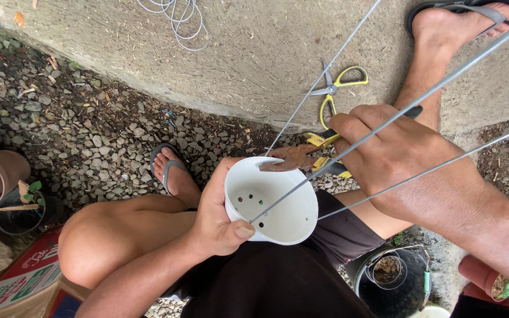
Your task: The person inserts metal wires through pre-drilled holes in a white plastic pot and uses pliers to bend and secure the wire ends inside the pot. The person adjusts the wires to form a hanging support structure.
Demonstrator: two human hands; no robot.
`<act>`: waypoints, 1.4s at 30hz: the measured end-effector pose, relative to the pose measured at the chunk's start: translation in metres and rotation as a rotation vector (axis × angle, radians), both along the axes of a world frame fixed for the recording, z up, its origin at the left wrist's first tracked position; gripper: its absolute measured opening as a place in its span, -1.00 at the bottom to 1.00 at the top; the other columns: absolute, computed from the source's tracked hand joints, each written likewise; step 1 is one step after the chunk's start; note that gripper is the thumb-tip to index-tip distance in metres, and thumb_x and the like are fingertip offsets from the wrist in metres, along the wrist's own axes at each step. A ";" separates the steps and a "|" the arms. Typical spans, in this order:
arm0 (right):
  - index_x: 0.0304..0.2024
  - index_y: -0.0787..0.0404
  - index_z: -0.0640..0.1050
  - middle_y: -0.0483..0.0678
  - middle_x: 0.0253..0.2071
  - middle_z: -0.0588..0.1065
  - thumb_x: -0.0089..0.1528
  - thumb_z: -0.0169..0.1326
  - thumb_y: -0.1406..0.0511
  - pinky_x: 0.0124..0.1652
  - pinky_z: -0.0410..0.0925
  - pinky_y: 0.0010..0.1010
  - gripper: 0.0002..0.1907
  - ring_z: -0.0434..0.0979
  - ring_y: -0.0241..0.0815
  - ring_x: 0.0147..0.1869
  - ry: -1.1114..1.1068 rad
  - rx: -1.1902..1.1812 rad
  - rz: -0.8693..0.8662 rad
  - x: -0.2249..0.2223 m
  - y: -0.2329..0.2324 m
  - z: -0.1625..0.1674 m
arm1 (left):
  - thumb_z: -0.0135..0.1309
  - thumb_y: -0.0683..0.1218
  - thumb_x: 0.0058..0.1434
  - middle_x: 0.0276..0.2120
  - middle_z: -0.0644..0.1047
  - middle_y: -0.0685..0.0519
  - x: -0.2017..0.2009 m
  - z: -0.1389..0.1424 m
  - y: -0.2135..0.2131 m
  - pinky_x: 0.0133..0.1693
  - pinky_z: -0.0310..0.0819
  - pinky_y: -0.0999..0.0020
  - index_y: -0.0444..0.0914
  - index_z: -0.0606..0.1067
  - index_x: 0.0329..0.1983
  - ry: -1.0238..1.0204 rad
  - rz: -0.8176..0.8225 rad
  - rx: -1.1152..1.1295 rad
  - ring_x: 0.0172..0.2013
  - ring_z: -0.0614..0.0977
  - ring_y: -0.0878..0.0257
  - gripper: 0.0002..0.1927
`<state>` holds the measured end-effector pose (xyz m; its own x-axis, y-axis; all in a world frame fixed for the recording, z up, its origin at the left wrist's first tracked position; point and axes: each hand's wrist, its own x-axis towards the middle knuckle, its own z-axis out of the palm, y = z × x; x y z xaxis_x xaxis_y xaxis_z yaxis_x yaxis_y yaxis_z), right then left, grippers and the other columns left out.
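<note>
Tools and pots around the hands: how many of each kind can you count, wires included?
White plastic pot, held by the left hand: 1
Rusty pliers with yellow handles, in the right hand: 1
Yellow-handled scissors on the concrete: 1
Taut wires running to the pot: 3
Coil of white wire: 1
Total: 7

A smooth, matt white plastic pot [272,203] is showing beside rusty, rough metal pliers [294,158], thin shiny metal wires [384,126], and rough concrete [237,53].
</note>
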<state>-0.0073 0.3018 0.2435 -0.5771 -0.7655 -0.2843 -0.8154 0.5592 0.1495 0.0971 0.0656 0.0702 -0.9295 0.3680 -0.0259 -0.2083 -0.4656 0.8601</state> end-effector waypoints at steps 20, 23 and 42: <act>-0.20 0.35 0.65 -0.01 0.03 0.49 0.02 0.15 0.38 0.00 0.47 -0.35 -0.71 0.51 -0.08 0.18 -0.154 -0.104 -0.109 -0.008 0.005 -0.009 | 0.21 0.44 0.24 0.06 0.41 0.02 -0.003 -0.004 0.004 0.13 0.40 0.36 -0.31 0.21 0.21 0.024 0.026 -0.003 0.06 0.45 0.35 -0.12; -0.22 0.36 0.64 -0.04 0.04 0.47 0.04 0.15 0.35 0.06 0.47 -0.34 -0.72 0.51 -0.09 0.20 -0.094 -0.099 -0.078 -0.010 0.002 -0.005 | 0.22 0.44 0.23 0.05 0.41 0.02 -0.004 -0.005 0.004 0.12 0.40 0.36 -0.31 0.21 0.21 0.026 0.028 0.009 0.05 0.45 0.34 -0.11; -0.24 0.33 0.60 -0.13 -0.02 0.49 0.15 0.14 0.28 -0.04 0.47 -0.44 -0.77 0.52 -0.19 0.10 -0.058 0.073 -0.073 -0.011 -0.003 0.005 | 0.18 0.45 0.26 0.10 0.41 -0.01 -0.004 -0.005 0.004 0.13 0.42 0.33 -0.31 0.21 0.21 0.065 0.009 -0.007 0.07 0.45 0.32 -0.13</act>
<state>-0.0179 0.2988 0.2488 -0.6116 -0.6980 -0.3724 -0.7813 0.6070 0.1454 0.0931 0.0693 0.0649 -0.9324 0.3601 0.0322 -0.1480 -0.4614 0.8748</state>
